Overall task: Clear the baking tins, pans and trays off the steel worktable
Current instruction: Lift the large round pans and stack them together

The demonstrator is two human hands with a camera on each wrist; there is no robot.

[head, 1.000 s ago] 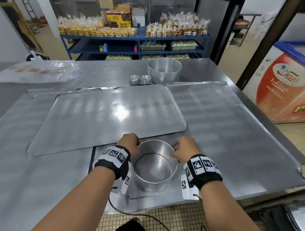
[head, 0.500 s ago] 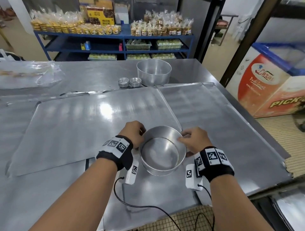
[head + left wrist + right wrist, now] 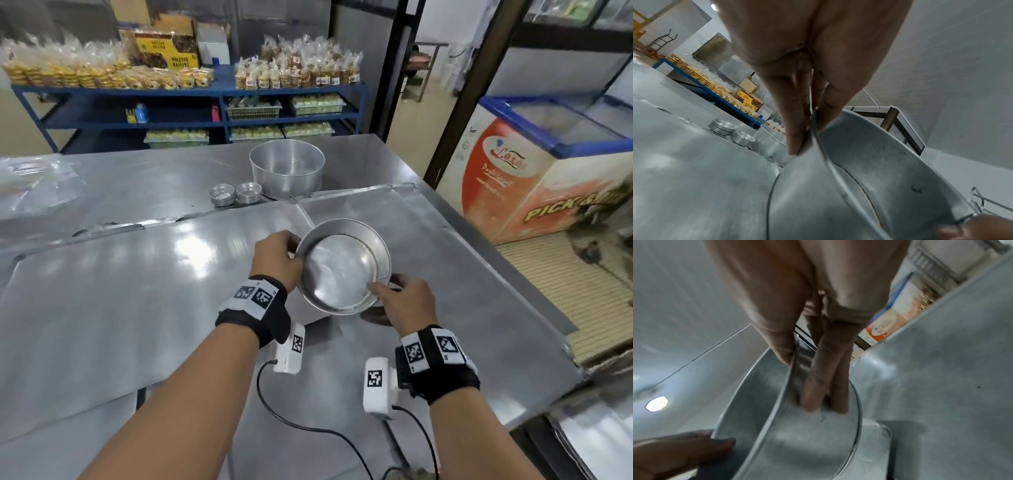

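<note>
A round steel cake tin hangs tilted above the worktable, its open side facing me. My left hand pinches its left rim, thumb inside and fingers outside. At the near right rim my right hand pinches the tin, thumb inside, fingers on the outer wall. A bigger round tin stands at the back of the table. Two stacks of small tart tins sit left of it. Large flat baking trays cover the worktable.
A clear plastic bag lies at the table's far left. Behind the table stands a blue shelf rack full of packaged goods. A chest freezer stands to the right, past the table's edge. Cables hang from my wrist cameras.
Both hands have lifted the round tin off the table, carried it forward and right, and tilted it. My view has shifted to the right.
</note>
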